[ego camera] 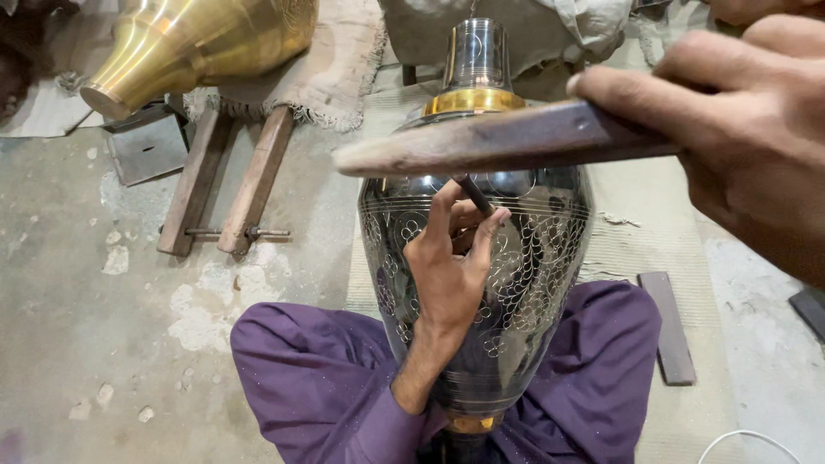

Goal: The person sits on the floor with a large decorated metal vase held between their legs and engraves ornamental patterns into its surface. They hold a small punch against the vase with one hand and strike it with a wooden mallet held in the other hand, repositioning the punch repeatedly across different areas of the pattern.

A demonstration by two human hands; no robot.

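Two vases here: one dark engraved vase [507,258] lying across the person's purple-trousered lap, neck pointing away, and one plain brass vase [198,43] tipped on its side top left, on a fringed cloth [335,69]. One chisel [473,195], pinched in the left hand [447,275] with its tip on the dark vase. One wooden stick [490,142], fingers of the right hand [730,120] wrapped tight around it, held above the chisel. Two wooden bars [232,180] joined by a bolt, I think a clamp. One flat strip [669,326] on the woven mat [636,249]. Floor's rough, patchy concrete [86,301].
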